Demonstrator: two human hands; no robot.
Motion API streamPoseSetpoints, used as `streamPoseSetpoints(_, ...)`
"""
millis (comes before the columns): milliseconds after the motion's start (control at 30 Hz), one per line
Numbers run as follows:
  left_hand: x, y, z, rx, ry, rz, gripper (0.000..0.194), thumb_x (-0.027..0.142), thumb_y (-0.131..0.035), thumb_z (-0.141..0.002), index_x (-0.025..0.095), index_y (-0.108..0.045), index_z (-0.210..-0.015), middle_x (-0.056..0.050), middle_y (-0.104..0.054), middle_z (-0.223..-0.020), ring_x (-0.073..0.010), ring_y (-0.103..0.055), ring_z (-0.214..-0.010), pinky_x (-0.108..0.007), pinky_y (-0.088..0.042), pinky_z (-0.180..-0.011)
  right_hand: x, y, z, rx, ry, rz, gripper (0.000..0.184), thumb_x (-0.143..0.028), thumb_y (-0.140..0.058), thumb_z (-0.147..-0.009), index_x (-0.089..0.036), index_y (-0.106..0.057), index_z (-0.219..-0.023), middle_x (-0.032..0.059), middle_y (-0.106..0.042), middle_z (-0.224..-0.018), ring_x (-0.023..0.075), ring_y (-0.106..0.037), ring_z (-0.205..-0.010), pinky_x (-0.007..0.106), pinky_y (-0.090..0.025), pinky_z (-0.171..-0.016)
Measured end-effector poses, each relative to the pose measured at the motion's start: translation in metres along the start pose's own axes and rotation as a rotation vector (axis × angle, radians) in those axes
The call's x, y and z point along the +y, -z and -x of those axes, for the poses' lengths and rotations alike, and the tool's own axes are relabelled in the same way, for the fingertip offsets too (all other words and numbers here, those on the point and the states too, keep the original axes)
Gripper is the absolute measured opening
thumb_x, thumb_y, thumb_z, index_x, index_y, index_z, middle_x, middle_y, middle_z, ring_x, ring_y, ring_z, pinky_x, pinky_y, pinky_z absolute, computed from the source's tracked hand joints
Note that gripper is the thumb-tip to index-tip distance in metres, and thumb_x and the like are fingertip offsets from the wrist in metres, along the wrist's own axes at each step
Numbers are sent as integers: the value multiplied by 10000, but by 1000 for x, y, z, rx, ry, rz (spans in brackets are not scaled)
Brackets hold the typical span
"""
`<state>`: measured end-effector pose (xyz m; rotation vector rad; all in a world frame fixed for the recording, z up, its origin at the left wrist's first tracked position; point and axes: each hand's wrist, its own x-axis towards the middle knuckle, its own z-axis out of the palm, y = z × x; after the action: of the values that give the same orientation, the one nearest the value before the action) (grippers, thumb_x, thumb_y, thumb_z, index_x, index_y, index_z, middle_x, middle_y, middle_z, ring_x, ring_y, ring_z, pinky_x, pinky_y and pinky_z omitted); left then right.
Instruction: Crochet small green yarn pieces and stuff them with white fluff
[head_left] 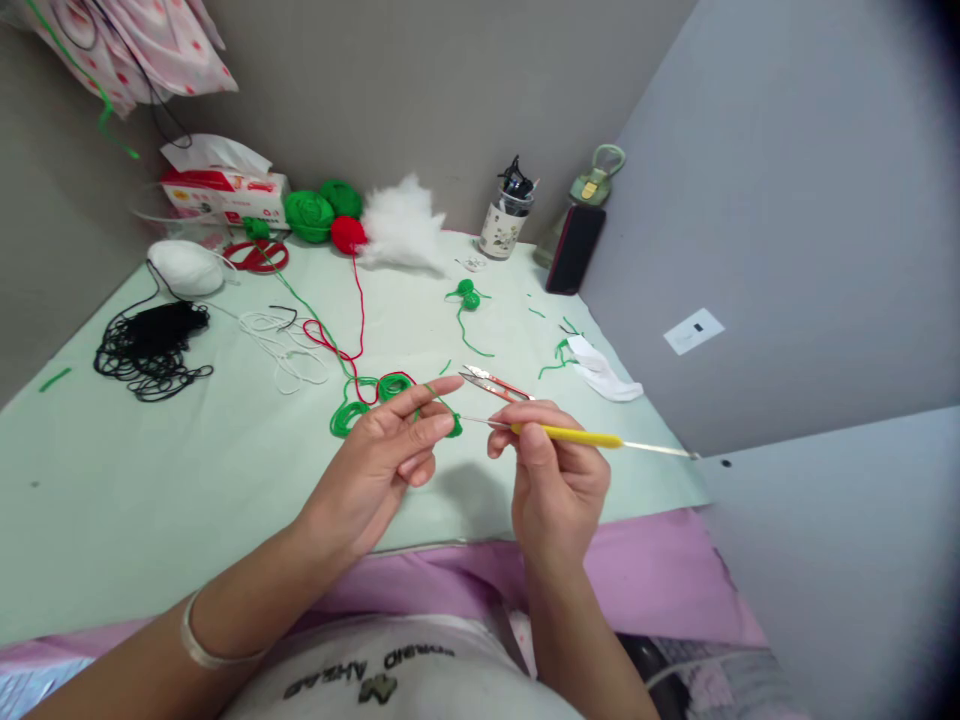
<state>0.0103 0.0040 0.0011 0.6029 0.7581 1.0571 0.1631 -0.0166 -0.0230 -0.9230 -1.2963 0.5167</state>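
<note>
Between the thumb and fingers of my left hand point(394, 440) is a small green crochet piece point(454, 427). Green yarn runs over the raised index finger of that hand. My right hand point(559, 470) grips a crochet hook point(574, 435) by its yellow handle, and the thin metal tip points left to the green piece. Whether the tip sits inside a stitch is too small to tell. Loose coils of green yarn point(349, 415) lie just behind my left hand. Thread snips point(495, 382) with orange handles rest on the table beyond my right fingers.
Along the back stand a tissue box point(225, 195), green yarn balls point(309, 215), a red yarn ball point(348, 234), white stuffing point(405, 225), a pen cup point(504, 225), a bottle point(592, 185) and a phone point(576, 250). Black yarn point(154, 340) lies left; white paper point(604, 372) lies right.
</note>
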Motion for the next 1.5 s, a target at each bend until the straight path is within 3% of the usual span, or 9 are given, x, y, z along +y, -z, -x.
streamPoseSetpoints(100, -4, -4, 2, 25, -104, -36, 450, 192, -915, -784, 278, -818, -1216, 46, -603, -839, -10, -395, -505, -130, -404, -442, 3, -5, 3, -56, 54, 90, 220, -167, -607, -1033, -278, -791, -1081, 38, -738, -937, 165, -716, -767, 327, -620, -668)
streamPoseSetpoints(233, -4, -2, 1, -70, 97, 43, 367, 234, -915, -789, 182, -841, -1145, 80, -456, -654, -13, -281, -480, -122, -369, -429, 7, -5, 7, -24, 312, 293, 329, -84, -648, -982, -302, -797, -1179, 66, -765, -1045, 199, -740, -932, 354, -632, -760)
streamPoseSetpoints(333, 0, 3, -2, -48, 93, 55, 267, 205, -904, -793, 152, -858, -1051, 76, -447, -670, -1, -262, -483, -102, -338, -419, 6, -1, 2, 56, 93, 87, 216, -150, -629, -1016, -268, -805, -1062, 33, -754, -915, 160, -702, -763, 340, -604, -717)
streamPoseSetpoints(433, 1, 3, -1, -17, -20, -4, 296, 178, -890, -801, 231, -855, -1091, 51, -566, -787, 2, -348, -492, -112, -399, -440, 3, 0, -2, 23, -102, -107, 169, -251, -638, -1031, -252, -802, -988, 19, -733, -862, 135, -654, -663, 316, -575, -646)
streamPoseSetpoints(567, -4, -1, 3, -70, -52, -98, 391, 212, -870, -843, 307, -819, -1219, 44, -638, -863, -18, -428, -519, -154, -502, -505, 3, -3, -1, -41, -103, -51, 136, -293, -683, -1003, -254, -812, -986, 34, -765, -895, 174, -703, -798, 329, -602, -705)
streamPoseSetpoints(767, -3, 2, 5, -74, -43, -130, 324, 252, -847, -856, 240, -824, -1179, 12, -673, -877, -49, -480, -560, -205, -549, -553, 5, 0, -3, -12, -246, -188, 197, -364, -673, -1002, -207, -773, -938, 41, -748, -847, 150, -679, -673, 303, -595, -618)
streamPoseSetpoints(1000, -1, 1, 6, -58, -56, -165, 286, 251, -851, -836, 245, -838, -1121, 33, -608, -841, -52, -493, -572, -213, -567, -567, -1, 3, -6, -38, -206, -186, 241, -373, -601, -1046, -209, -714, -911, 30, -723, -798, 154, -678, -681, 299, -593, -616)
streamPoseSetpoints(1167, -2, 4, 7, -43, -93, -250, 285, 245, -830, -850, 269, -836, -1134, 42, -596, -818, -73, -595, -595, -239, -608, -635, -7, 6, 2, -59, -88, -68, 200, -249, -546, -1078, -237, -736, -1017, 28, -764, -906, 158, -713, -766, 323, -603, -691)
streamPoseSetpoints(1500, -4, -1, 10, 113, -236, -425, 377, 169, -847, -796, 269, -824, -1159, 61, -608, -807, -62, -614, -591, -196, -589, -617, -11, 4, 6, -173, 461, 379, 238, -120, -496, -1053, -224, -669, -1180, 70, -767, -905, 220, -768, -908, 359, -624, -704)
